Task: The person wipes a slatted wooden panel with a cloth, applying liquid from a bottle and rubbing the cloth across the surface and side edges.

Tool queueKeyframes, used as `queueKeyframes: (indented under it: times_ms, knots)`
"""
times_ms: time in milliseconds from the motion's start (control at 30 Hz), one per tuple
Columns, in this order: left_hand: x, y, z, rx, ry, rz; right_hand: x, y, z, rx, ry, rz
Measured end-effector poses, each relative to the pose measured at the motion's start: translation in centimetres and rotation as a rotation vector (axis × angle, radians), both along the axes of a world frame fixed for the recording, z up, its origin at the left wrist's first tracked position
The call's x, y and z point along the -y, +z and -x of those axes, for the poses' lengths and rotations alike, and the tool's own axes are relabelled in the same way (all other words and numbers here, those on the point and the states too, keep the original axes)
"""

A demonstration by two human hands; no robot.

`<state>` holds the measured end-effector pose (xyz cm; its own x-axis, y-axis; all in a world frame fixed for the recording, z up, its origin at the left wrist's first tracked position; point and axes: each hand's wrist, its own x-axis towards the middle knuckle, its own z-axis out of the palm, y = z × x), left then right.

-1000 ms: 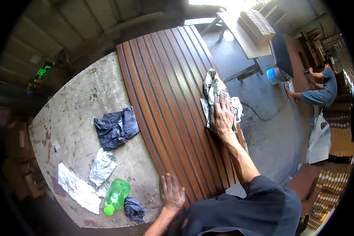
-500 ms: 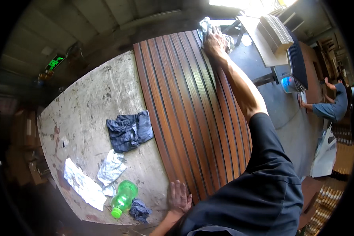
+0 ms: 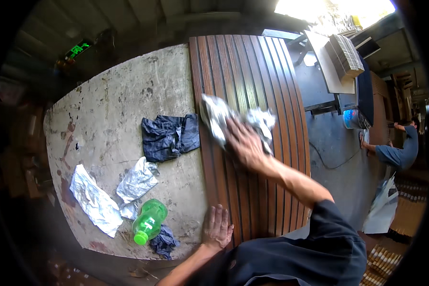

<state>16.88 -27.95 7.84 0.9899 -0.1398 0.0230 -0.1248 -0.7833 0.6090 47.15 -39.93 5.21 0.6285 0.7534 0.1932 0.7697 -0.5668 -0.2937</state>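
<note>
A slatted brown wood panel (image 3: 252, 200) with dark grooves lies on a worn, stained table (image 3: 114, 105). My right hand (image 3: 245, 143) presses a crumpled white rag (image 3: 214, 114) onto the panel around its middle; the rag bulges out on both sides of the fingers and is a little blurred. At the panel's near left edge my left hand (image 3: 218, 229) rests flat, fingers stretched out and holding nothing. Left of the panel lies a folded dark cloth (image 3: 170, 137), close to the panel's edge.
On the table's near left are two white rags (image 3: 95, 200) (image 3: 138, 180), a green plastic bottle (image 3: 150, 218) on its side and a small dark rag (image 3: 164, 242). Beyond the panel stand a board with stacked strips (image 3: 345, 57) and a bucket (image 3: 352, 118). Another person (image 3: 398, 148) is at far right.
My right hand has come back from the panel's far right end to its middle with the white rag. My left hand stays at the near edge. The view has shifted slightly.
</note>
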Motion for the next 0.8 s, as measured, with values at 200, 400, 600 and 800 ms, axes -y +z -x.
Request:
queueKeyframes:
  times_ms: [200, 400, 600, 800]
  knots:
    - [0.4, 0.1, 0.2, -0.005, 0.014, -0.005, -11.8, -3.9, -22.8, 0.251, -0.198, -0.151]
    - [0.8, 0.2, 0.6, 0.012, 0.015, 0.005, -17.3, -1.5, -28.8, 0.169, -0.375, 0.053]
    - [0.8, 0.7, -0.9, 0.039, 0.028, 0.003, -9.9, -5.4, -20.4, 0.245, -0.065, -0.249]
    - [0.7, 0.1, -0.3, 0.053, 0.001, 0.042, 1.6, -2.3, 3.6, 0.034, 0.105, -0.126]
